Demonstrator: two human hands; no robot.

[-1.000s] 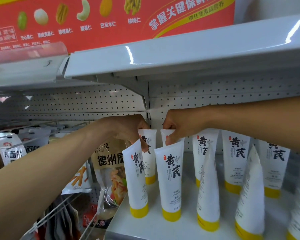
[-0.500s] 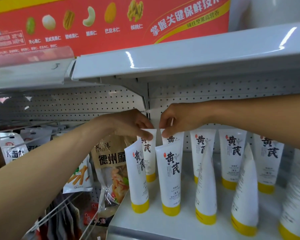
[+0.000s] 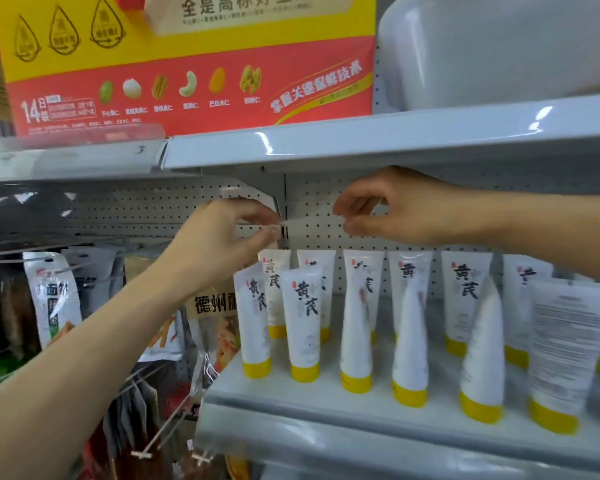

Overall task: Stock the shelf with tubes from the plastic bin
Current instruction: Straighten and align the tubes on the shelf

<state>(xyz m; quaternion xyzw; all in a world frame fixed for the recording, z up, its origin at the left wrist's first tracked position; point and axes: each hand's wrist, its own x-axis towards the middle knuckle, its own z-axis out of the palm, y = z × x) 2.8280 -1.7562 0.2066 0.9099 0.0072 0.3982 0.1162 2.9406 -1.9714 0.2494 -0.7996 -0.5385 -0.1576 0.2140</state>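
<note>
Your left hand [image 3: 227, 237] and your right hand [image 3: 400, 209] hang above the shelf [image 3: 326, 407], touching no tube. The tubes [image 3: 303, 323] (white, with yellow caps) stand cap-down in rows on the shelf. Your left fingers [image 3: 253, 214] are pressed together at the tips; I cannot tell if they pinch anything. Your right fingers [image 3: 352, 202] curl loosely with a gap, holding nothing. Snack bags [image 3: 52, 306] hang left of the shelf.
</note>
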